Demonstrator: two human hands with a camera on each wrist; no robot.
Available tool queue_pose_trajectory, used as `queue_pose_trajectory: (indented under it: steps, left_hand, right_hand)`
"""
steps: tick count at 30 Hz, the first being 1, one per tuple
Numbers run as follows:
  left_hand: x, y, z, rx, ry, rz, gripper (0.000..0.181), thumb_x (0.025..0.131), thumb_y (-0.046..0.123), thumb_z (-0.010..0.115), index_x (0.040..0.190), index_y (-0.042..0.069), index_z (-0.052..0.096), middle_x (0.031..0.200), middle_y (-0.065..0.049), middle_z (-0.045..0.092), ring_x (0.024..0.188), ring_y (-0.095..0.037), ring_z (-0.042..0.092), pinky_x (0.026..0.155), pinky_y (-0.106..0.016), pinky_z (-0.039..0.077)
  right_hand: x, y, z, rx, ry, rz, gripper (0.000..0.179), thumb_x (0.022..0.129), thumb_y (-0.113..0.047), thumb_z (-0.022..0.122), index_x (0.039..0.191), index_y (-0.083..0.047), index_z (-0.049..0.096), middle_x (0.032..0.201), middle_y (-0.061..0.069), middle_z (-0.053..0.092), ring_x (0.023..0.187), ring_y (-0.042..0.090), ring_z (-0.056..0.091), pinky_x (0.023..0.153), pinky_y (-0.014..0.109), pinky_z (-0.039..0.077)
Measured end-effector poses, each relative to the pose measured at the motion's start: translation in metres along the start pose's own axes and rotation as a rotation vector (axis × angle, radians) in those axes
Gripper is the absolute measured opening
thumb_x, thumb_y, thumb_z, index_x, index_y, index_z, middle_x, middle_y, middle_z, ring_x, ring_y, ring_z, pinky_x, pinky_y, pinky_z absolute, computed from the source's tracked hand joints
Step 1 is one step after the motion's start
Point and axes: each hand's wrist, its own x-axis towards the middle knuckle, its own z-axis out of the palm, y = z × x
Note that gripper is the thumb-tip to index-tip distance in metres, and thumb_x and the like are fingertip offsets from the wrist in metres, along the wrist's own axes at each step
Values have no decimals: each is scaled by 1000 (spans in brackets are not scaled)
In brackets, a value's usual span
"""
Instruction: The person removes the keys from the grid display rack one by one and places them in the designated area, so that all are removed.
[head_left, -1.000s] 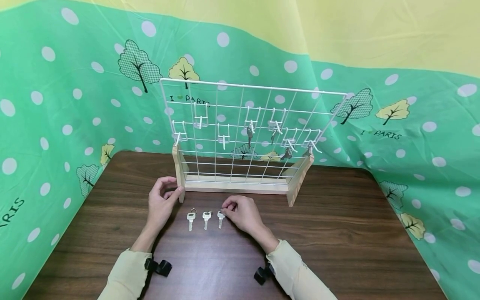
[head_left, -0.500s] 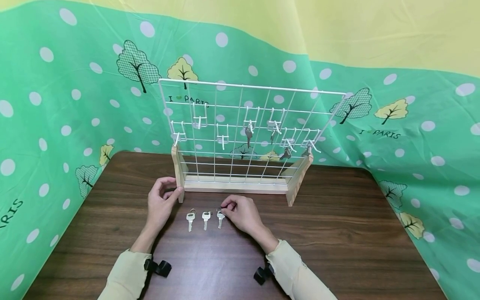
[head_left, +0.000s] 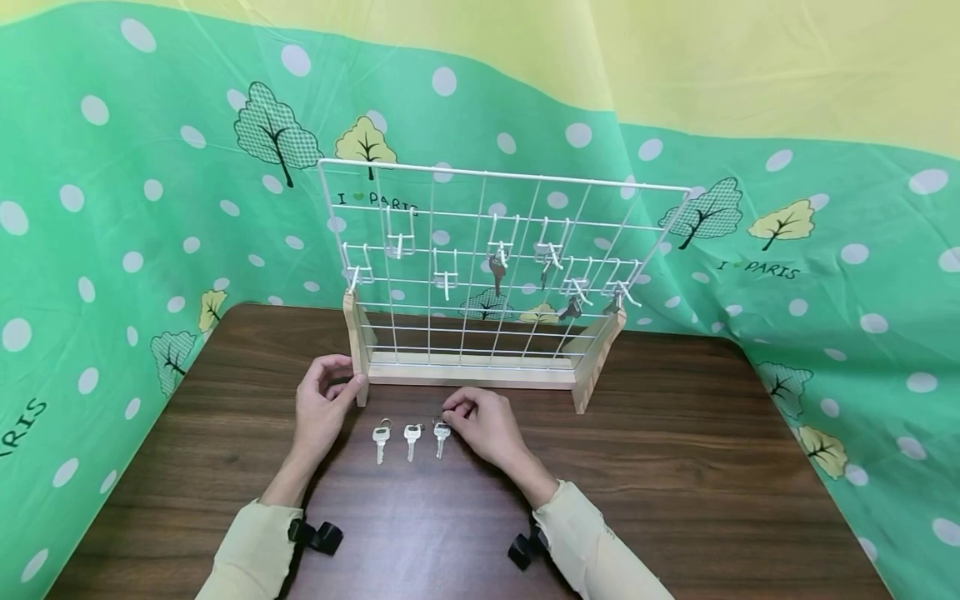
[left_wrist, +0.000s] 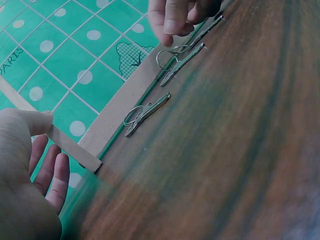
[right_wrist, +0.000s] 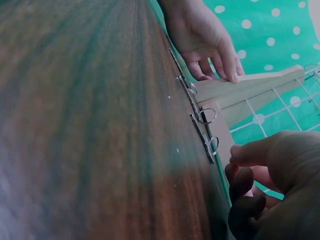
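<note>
Three silver keys with split rings lie in a row on the table: the left key (head_left: 381, 442), the middle key (head_left: 412, 440) and the right key (head_left: 441, 437). My right hand (head_left: 483, 425) hovers by the right key's ring, fingers loosely curled and thumb near the index finger. In the right wrist view a small gap separates the thumb from that ring (right_wrist: 214, 145). Behind the keys stands a white wire rack (head_left: 483, 172) on a wooden base (head_left: 472, 377). My left hand (head_left: 322, 408) holds its left wooden leg (left_wrist: 75, 148), thumb on the edge and fingers behind.
On the rack's right half, keys such as a dark key (head_left: 497, 273) hang from white hooks. Three bare hooks, among them an upper hook (head_left: 401, 246), are on the left half. A green dotted cloth (head_left: 150, 233) surrounds the brown table (head_left: 712, 467) behind and at the sides.
</note>
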Motion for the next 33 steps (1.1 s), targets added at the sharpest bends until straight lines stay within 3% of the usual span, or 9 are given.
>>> queue_pose_trajectory:
  steps: [10,20,33]
  left_hand:
    - [-1,1,1,-7,3,9,31,95,-16,76,123,-17,62,109,2,70,102,-9,69,81,-15,59]
    - [-1,1,0,-2,6,-3,31,96,-16,76,124,-16,62,109,5,70,103,-8,70,82,-16,59]
    - [0,0,0,5,-2,-2,32,96,-16,76,124,-17,61,109,6,70,103,-8,69,82,-16,59]
  right_hand:
    - [2,5,-2,103,106,-125,5,98,-17,83,96,-13,82,77,-8,68,62,4,54,54,19,44]
    - [-1,-38,-19,177,126,-33,6,96,-1,81,102,-3,82,81,3,72,58,4,52,53,17,42]
    - [8,-57,-50,276,282,-71,11,98,3,78,107,-1,82,85,8,71,62,6,50,56,16,39]
